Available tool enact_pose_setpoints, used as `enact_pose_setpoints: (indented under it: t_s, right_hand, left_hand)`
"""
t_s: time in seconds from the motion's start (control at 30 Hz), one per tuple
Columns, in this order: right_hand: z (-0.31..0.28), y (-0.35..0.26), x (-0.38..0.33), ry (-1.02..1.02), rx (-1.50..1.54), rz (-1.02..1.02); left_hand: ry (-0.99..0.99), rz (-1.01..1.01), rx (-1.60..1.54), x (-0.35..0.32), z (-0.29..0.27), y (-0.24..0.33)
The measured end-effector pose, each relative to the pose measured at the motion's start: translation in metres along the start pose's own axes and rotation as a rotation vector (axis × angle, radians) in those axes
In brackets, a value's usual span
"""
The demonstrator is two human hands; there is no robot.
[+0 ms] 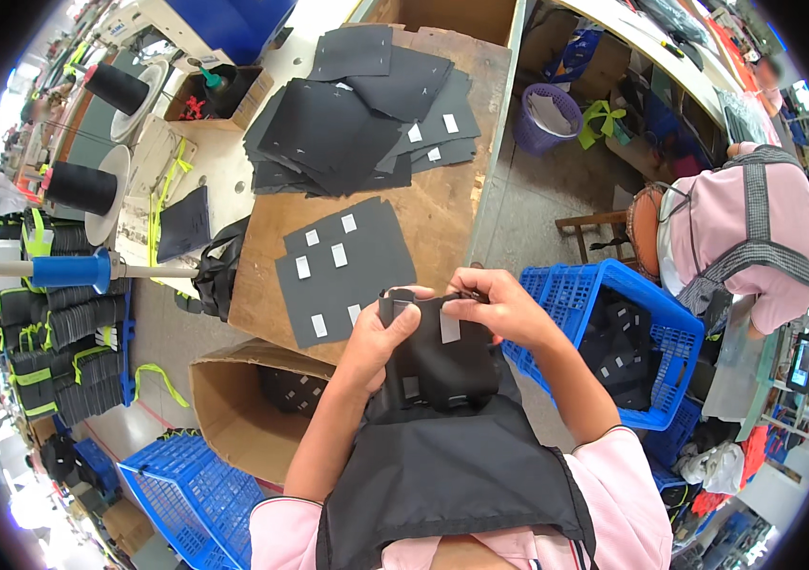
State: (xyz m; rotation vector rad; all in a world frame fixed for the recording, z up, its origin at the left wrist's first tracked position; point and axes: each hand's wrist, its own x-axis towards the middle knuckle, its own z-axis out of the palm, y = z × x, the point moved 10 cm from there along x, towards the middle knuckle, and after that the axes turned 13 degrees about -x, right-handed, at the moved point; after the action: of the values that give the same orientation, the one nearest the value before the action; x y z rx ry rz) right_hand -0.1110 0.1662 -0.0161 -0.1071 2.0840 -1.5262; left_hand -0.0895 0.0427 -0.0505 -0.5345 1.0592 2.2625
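Note:
Close to my body, over the near edge of the wooden table (262, 237), I hold a black fabric panel (442, 366) with white patches on it. My left hand (381, 337) pinches its upper left edge between thumb and fingers. The upper right edge is gripped by my right hand (498, 302), its thumb and fingertips pressed together near a white patch. The panel bends and hangs down toward my black apron (452, 475). Just beyond my left hand a flat black panel (376, 247) with several white patches lies on the table. Farther back is a loose pile of black panels (329, 128).
To my left stand an open cardboard box (224, 404) and a blue crate (186, 494). A blue crate (680, 366) with black panels is at my right. Beyond it a person (746, 228) works beside a stool (585, 223). Black thread cones (82, 188) stand at the far left.

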Motion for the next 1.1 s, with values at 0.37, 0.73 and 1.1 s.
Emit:
enact_pose_setpoints:
  t_s: [0.37,0.73,1.1]
  right_hand:
    - [-0.017,-0.029,-0.058,0.67,-0.578,-0.336]
    - [-0.005,-0.041,-0.063,0.742,-0.766,-0.509]
    - [-0.02,-0.04,-0.055,0.704,-0.603,-0.397]
  left_hand:
    - [0.144,0.153,0.008,-0.001,-0.02,0.015]
    - [0.133,0.18,0.073,-0.005,-0.014,0.021]
    - [0.137,0.201,0.081,-0.005,-0.012,0.023]
